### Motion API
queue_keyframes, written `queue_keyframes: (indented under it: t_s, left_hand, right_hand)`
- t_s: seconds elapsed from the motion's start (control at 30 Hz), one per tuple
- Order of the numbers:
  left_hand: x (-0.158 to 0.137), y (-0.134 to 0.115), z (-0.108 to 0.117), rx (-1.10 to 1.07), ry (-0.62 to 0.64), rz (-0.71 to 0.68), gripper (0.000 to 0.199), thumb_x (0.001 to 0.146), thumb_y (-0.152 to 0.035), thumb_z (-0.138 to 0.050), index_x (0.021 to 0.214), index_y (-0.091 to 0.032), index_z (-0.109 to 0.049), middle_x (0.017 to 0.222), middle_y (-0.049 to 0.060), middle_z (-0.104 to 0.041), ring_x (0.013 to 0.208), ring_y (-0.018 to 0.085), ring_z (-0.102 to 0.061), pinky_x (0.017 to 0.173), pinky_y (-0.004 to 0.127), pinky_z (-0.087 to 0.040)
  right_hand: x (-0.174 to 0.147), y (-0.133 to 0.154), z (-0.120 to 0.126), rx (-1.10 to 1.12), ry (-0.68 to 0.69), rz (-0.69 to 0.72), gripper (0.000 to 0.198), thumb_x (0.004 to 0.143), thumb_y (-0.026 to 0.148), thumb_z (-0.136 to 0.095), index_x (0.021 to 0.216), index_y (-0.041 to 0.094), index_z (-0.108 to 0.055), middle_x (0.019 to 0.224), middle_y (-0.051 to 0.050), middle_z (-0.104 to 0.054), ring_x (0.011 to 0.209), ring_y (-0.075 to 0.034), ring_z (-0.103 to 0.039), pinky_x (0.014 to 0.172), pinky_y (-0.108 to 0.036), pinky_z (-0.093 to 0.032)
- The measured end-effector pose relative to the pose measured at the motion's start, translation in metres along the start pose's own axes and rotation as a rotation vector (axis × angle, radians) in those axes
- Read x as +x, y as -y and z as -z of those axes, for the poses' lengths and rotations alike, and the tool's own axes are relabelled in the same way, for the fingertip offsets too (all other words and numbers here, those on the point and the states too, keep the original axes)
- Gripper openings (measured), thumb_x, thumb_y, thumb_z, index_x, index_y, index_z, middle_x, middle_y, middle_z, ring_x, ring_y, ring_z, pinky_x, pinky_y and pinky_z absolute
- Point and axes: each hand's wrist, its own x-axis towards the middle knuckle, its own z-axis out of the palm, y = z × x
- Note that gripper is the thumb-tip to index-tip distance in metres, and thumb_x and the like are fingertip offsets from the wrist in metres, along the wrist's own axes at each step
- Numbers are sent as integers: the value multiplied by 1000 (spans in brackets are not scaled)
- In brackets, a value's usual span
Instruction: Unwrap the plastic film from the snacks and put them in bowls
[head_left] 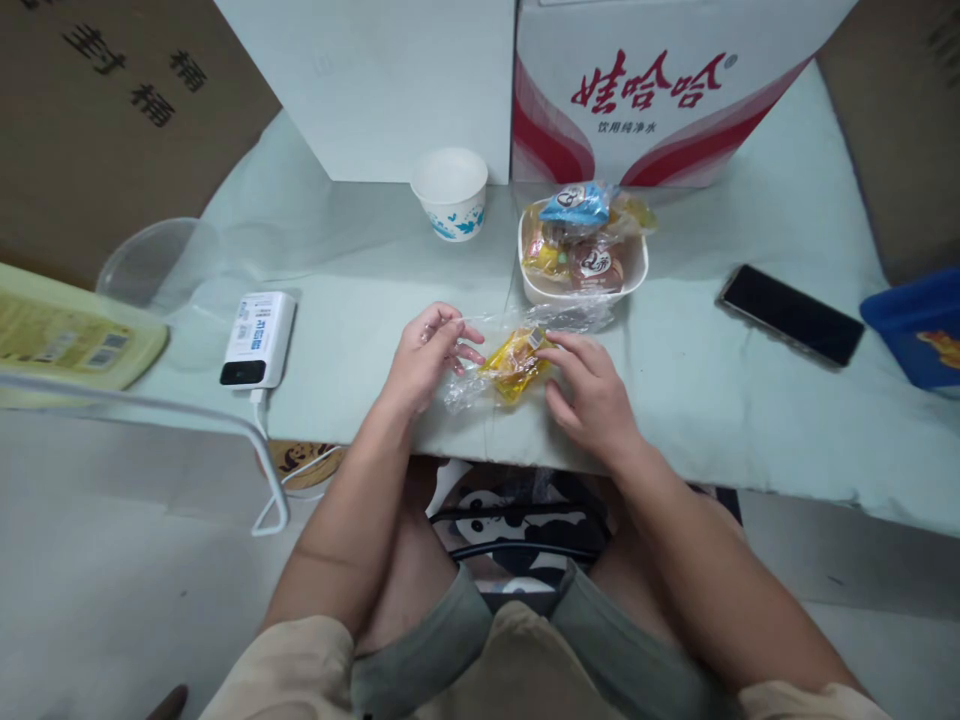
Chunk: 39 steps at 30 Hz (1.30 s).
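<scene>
A small yellow snack packet [516,365] lies near the table's front edge, among crumpled clear plastic wrap [466,388]. To its left, my left hand [429,358] has its fingers curled into the clear wrap, which shines over the fingertips. My right hand [592,392] is on the packet's other side; its index and middle fingertips touch the upper right corner, while the thumb stays apart below. Just beyond is a white tub [634,278] full of wrapped snacks, with a blue packet [576,205] on top and a brown one [598,265] beneath.
A white paper cup [450,190] stands before a white box [397,80] and a red-and-white carton [660,90]. To the left are a power bank [259,335] with a cable, a clear lid [161,265] and a yellow bottle [82,330]. A phone [795,312] and blue container [919,325] are right.
</scene>
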Motion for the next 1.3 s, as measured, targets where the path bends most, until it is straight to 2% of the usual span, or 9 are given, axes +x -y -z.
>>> queue_keyframes:
  t_s: [0.1,0.2,0.37,0.53,0.67,0.77,0.9,1.07,1.3]
  left_hand:
    - [-4,-4,-5,-173,68,63,47,70,-54,-82,84,-23,-49,74,-1,-66,53,12,-63,36,17,-31]
    - [-4,-10,-9,-294,29,63,50,70,-53,-83,86,-24,-47,73,-3,-63,52,10,-60,34,15,-23]
    - [5,-12,-3,-369,-257,30,54,69,-51,-86,88,-24,-43,74,-6,-58,52,6,-53,38,16,-17]
    - [13,-9,7,-329,-471,-1,56,69,-56,-85,86,-23,-43,72,-6,-53,53,5,-51,41,19,-14]
    - [14,-10,13,-307,-527,-32,55,68,-54,-86,86,-23,-44,75,-5,-53,54,5,-50,40,19,-14]
    - [16,-12,20,-272,-579,-72,52,68,-52,-84,83,-23,-45,75,-5,-52,54,5,-49,40,19,-15]
    - [21,-15,31,-265,-668,-85,44,73,-45,-80,81,-22,-43,73,-6,-49,51,4,-45,40,18,-14]
    - [25,-20,34,-316,-731,-38,27,82,-31,-68,80,-21,-42,67,-7,-45,46,4,-42,40,18,-12]
    - [20,-21,35,-121,-526,50,12,80,-19,-57,70,-19,-49,59,-6,-48,45,7,-43,39,20,-16]
  right_hand:
    - [2,3,-10,-150,81,66,59,85,11,-49,142,26,-56,147,-8,-57,145,-31,-42,117,-53,-33]
    - [1,6,-13,-221,96,82,61,86,12,-53,143,31,-57,135,-8,-61,143,-31,-41,118,-54,-29]
    - [-4,14,-5,-259,22,61,38,82,24,-63,117,35,-72,130,-6,-62,138,-35,-45,116,-54,-31]
    - [-4,17,-2,-155,150,132,21,89,31,-55,102,25,-70,130,-6,-70,128,-30,-58,112,-49,-35]
    - [-2,18,-7,-204,254,67,43,92,36,-58,134,24,-60,144,-11,-63,128,-30,-58,105,-50,-39]
    - [-4,20,-9,-249,275,99,46,91,38,-62,136,28,-60,149,-9,-59,138,-33,-49,108,-54,-34]
    - [-3,9,-4,-160,108,109,37,92,40,-62,127,29,-65,141,-8,-64,136,-32,-51,110,-53,-34]
    - [21,-34,15,-255,-261,-153,41,90,27,-56,130,20,-63,128,-15,-65,120,-31,-57,101,-45,-44]
    - [72,-53,29,-737,138,-8,25,94,20,-52,108,19,-72,107,-13,-73,99,-27,-62,83,-39,-37]
